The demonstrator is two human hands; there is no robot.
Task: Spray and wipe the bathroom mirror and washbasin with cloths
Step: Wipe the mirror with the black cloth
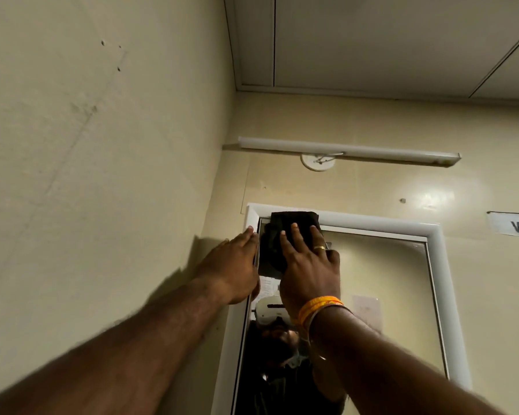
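A wall mirror (381, 283) in a white frame (372, 223) hangs ahead and above me. My right hand (309, 265) presses a dark cloth (285, 226) flat against the glass at the mirror's top left corner, fingers straight. A ring and orange wristbands show on that arm. My left hand (231, 265) rests open against the frame's left edge, fingers straight and pointing up. The washbasin and any spray bottle are out of view.
A white tube light (348, 151) is fixed on the wall above the mirror, with a round white fitting (317, 161) under it. A paper label (513, 224) is stuck at the right. The beige side wall (102, 175) stands close on my left.
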